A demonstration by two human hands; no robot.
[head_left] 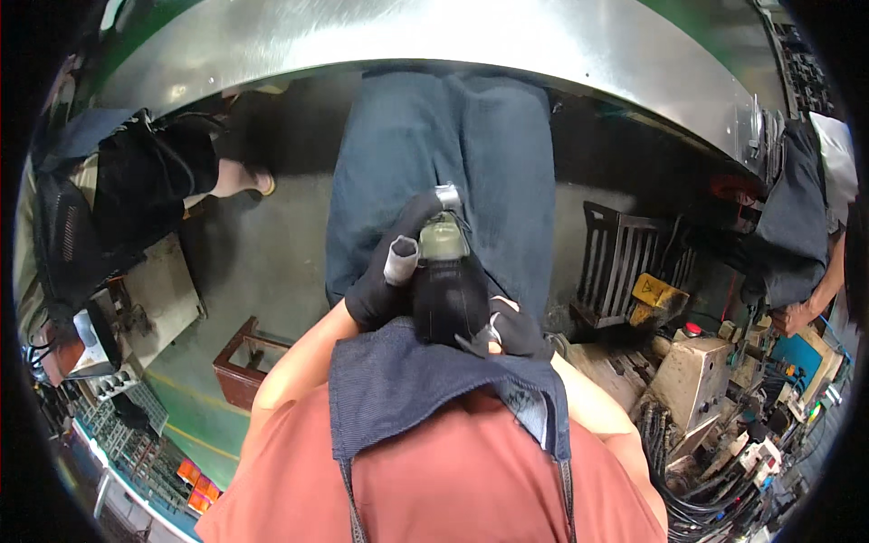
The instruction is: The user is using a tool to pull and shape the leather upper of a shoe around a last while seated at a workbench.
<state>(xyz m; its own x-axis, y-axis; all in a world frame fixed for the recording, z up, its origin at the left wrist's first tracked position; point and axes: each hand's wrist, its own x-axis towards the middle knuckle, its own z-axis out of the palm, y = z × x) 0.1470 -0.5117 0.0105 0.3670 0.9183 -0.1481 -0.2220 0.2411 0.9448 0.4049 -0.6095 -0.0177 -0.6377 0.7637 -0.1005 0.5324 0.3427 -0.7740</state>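
Observation:
A black, rounded item with a shiny olive-green end (450,299) is held over my lap, its green end pointing away from me. I cannot make out its exact kind. My left hand (376,282), in a black glove with pale tape on some fingers, wraps its left side, and one taped fingertip reaches the far end. At the near right end, my right hand (520,331), also in a black glove with pale-wrapped fingers, grips the edge of the same item with bent fingers. A dark blue apron (407,385) hangs just below both hands.
A metal-fronted bench (434,36) spans the far side, above my knees. Co-workers sit at the left (145,181) and right (797,226). At right are a dark slatted crate (615,262) and a machine box with a red button (692,371); a small brown stool (244,362) stands left.

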